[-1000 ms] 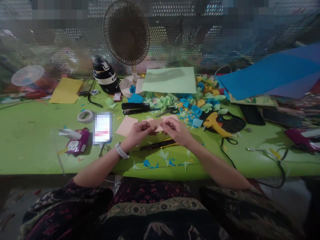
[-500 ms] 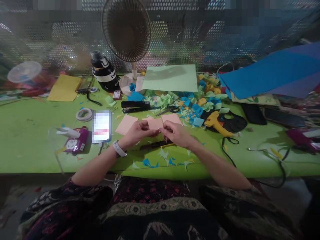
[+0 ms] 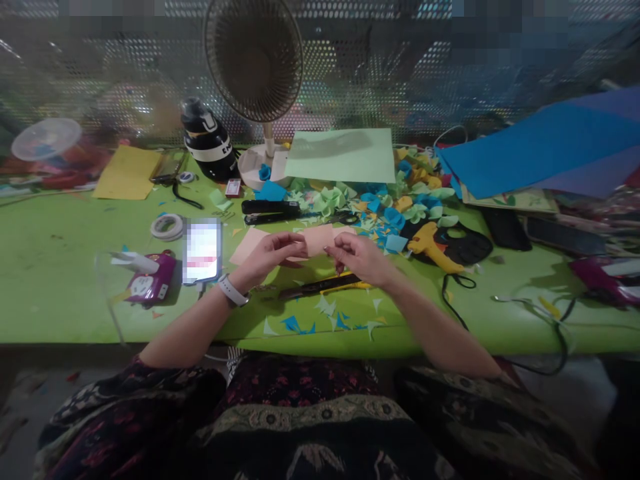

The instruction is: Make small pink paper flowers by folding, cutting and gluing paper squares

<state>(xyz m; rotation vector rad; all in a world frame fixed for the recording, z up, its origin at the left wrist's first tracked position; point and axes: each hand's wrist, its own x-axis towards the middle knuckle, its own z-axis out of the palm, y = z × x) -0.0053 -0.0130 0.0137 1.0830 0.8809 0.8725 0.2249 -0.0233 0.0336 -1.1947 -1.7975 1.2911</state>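
My left hand (image 3: 267, 257) and my right hand (image 3: 361, 257) pinch the two ends of a small pale pink paper piece (image 3: 316, 239) held just above the green table (image 3: 65, 280). Both hands have fingers curled around the paper's edges. Another pink paper square (image 3: 245, 245) lies on the table behind my left hand. A black and yellow utility knife (image 3: 325, 287) lies on the table just below my hands. Small cut paper triangles (image 3: 325, 313) in blue and green are scattered near the front edge.
A phone (image 3: 202, 252) and a purple device (image 3: 150, 283) lie to the left, with a tape roll (image 3: 167, 227). A yellow glue gun (image 3: 431, 245), black stapler (image 3: 273, 210), folded paper pieces (image 3: 380, 203), a fan (image 3: 254, 60), a light green sheet (image 3: 343, 155) and blue sheets (image 3: 540, 147) fill the back.
Both hands have lifted slightly away from me and the pink paper piece between them now shows wider and flatter. The utility knife beneath is more exposed.
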